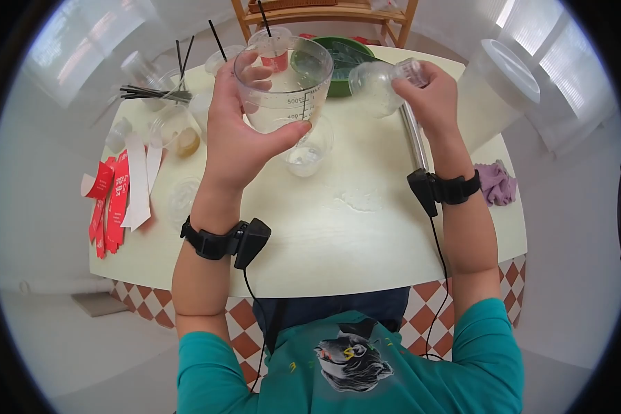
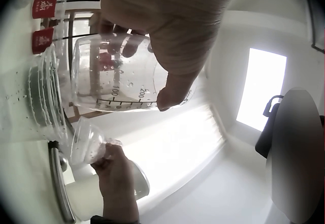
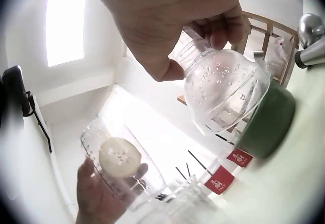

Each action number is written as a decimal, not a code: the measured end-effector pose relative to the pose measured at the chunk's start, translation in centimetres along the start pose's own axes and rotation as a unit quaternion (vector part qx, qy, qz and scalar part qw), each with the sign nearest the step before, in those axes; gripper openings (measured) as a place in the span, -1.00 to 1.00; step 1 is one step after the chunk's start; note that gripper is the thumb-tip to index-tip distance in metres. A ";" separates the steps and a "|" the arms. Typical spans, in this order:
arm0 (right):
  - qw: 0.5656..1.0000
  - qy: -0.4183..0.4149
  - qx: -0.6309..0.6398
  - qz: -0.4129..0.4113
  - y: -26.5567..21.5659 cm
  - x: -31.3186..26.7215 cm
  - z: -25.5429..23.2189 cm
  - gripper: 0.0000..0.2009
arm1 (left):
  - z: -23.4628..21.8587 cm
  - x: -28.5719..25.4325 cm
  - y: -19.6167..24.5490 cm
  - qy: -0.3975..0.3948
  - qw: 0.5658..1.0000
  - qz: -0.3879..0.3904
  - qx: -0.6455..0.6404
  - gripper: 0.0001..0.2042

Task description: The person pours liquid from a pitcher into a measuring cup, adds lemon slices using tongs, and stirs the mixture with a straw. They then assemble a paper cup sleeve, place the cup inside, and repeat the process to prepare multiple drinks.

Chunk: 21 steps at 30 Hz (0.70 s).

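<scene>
My left hand (image 1: 236,138) grips a clear measuring cup (image 1: 276,103) above the table, thumb across its printed scale and fingers behind the far wall. In the left wrist view, droplets cling to the measuring cup (image 2: 114,74). My right hand (image 1: 436,100) holds a clear, bulb-shaped plastic vessel (image 1: 374,90) by its narrow threaded neck, tilted with the wide end towards the left. Droplets speckle this vessel (image 3: 218,84) in the right wrist view. Below the measuring cup, a clear plastic cup (image 1: 305,160) stands on the table.
A green basin (image 1: 339,88) sits at the back, near a red-labelled cup (image 1: 274,62) with a black straw. Black straws (image 1: 155,94) and red paper strips (image 1: 117,200) lie left. At right are a tall lidded container (image 1: 493,96), a metal tube (image 1: 414,138) and a purple cloth (image 1: 497,185).
</scene>
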State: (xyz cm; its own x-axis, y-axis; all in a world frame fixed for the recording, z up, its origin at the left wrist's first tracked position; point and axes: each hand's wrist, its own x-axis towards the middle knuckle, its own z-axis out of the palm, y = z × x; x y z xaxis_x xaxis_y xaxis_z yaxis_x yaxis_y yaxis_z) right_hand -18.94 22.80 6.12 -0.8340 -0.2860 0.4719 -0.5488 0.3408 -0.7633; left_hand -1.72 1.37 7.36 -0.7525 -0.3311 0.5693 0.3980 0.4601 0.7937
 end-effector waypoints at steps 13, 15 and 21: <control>0.945 -0.015 0.289 -0.155 -6.0 -3.1 -4.4 -0.51 | 2.7 0.4 1.9 -0.082 0.983 0.113 0.120 -0.10; 0.944 -0.016 0.292 -0.154 -6.0 -3.2 -4.4 -0.51 | 3.0 0.3 2.2 -0.088 0.982 0.113 0.120 -0.10; 0.956 0.024 0.270 -0.114 -5.5 -2.0 -4.5 -0.58 | 1.3 1.0 2.6 -0.055 0.957 0.187 0.213 -0.18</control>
State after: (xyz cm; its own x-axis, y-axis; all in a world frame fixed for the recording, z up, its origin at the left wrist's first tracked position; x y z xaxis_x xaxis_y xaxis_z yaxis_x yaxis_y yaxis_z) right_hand -14.51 25.56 11.40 -0.7052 -0.2529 0.6624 -0.6174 -0.2403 -0.7490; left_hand -2.11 3.34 9.68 -0.6588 0.0013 0.7523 0.4188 0.8314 0.3653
